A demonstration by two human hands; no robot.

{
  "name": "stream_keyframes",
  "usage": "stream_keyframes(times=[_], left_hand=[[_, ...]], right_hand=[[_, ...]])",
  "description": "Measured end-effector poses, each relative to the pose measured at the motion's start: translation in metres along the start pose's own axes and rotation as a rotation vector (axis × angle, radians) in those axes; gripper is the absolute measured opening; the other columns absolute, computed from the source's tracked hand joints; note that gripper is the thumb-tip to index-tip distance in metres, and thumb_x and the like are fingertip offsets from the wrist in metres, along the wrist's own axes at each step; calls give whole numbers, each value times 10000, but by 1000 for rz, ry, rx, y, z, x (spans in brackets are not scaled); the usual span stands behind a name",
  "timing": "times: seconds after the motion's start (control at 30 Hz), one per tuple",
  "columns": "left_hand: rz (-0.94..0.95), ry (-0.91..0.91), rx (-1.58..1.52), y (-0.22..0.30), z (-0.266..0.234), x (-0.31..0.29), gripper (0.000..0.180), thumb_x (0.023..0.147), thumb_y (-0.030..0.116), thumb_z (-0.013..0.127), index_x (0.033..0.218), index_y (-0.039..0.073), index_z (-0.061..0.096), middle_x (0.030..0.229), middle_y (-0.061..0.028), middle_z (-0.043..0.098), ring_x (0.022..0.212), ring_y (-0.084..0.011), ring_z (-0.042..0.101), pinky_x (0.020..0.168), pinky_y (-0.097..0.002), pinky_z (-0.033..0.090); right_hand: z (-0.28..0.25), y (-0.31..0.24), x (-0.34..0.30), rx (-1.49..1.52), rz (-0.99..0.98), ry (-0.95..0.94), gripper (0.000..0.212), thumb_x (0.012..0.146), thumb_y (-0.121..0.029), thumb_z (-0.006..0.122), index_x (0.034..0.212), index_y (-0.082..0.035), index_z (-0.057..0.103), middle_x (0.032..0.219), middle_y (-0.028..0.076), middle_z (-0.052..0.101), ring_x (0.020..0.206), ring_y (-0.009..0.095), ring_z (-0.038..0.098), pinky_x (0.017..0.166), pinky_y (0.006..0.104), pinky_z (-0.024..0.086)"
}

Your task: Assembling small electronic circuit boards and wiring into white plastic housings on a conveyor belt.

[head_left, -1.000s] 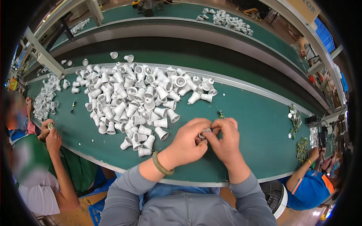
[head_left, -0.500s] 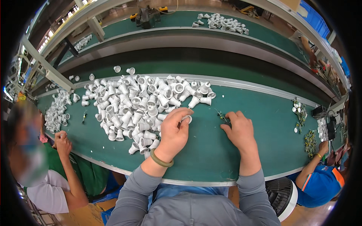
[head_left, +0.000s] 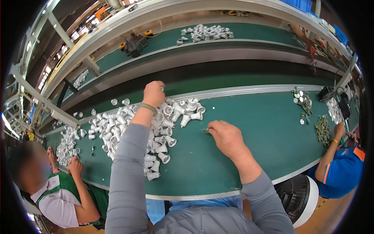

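My left hand [head_left: 154, 94] is stretched out over the far rail of the bench, its fingers curled. A sliver of a white lamp housing [head_left: 162, 89] shows at its fingertips; the rest of that housing is hidden by the hand. Below my left forearm spreads a big heap of white, cup-shaped lamp housings [head_left: 117, 124]. My right hand [head_left: 228, 139] is low over the green bench top, right of the heap. Thumb and fingers pinch a small green circuit board with thin wires [head_left: 206, 130], mostly covered by the fingertips.
Several housings [head_left: 114, 102] stand on the strip beyond the rail [head_left: 233, 90]. Wired circuit boards [head_left: 322, 130] lie in bunches at the right, near a co-worker in blue [head_left: 338, 183]. Another co-worker [head_left: 58, 195] sits at the left by a smaller heap [head_left: 67, 147]. A round black fan [head_left: 294, 197] is beside me.
My left hand has moved away and left, from the heap's near right side to beyond the rail. My right hand has shifted left with the circuit board. The view has turned slightly.
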State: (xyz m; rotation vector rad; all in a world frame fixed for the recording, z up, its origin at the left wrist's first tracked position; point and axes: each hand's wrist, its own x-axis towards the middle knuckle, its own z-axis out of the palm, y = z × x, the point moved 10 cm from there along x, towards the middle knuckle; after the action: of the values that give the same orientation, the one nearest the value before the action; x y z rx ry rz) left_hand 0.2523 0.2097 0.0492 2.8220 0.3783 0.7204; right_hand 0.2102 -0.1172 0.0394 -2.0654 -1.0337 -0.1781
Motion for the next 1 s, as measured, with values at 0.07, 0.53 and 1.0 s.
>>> stream_keyframes(times=[0.07, 0.53, 1.0], left_hand=[[-99, -188, 198, -44, 30, 6, 249, 814, 39, 629, 1011, 45, 781, 1047, -211, 736, 1020, -400, 699, 926, -464, 555], [-59, -436, -739, 161, -32, -127, 253, 995, 246, 624, 1064, 13, 694, 927, -152, 717, 839, -241, 687, 769, -355, 538], [59, -81, -675, 140, -43, -193, 118, 896, -1, 698, 1012, 22, 700, 858, -87, 682, 779, -234, 649, 706, -341, 509]], right_hand=[[-2, -2, 2, 73, -7, 39, 80, 930, -70, 679, 1000, -75, 641, 849, 106, 674, 763, 330, 662, 665, 416, 527], [-2, -22, 2, 502, -99, -17, 186, 925, 38, 641, 1073, -67, 684, 913, 96, 588, 841, 253, 628, 735, 367, 521], [32, -26, -8, 343, 25, -243, 161, 913, -41, 682, 1073, -30, 685, 973, 152, 707, 846, 339, 698, 700, 405, 545]])
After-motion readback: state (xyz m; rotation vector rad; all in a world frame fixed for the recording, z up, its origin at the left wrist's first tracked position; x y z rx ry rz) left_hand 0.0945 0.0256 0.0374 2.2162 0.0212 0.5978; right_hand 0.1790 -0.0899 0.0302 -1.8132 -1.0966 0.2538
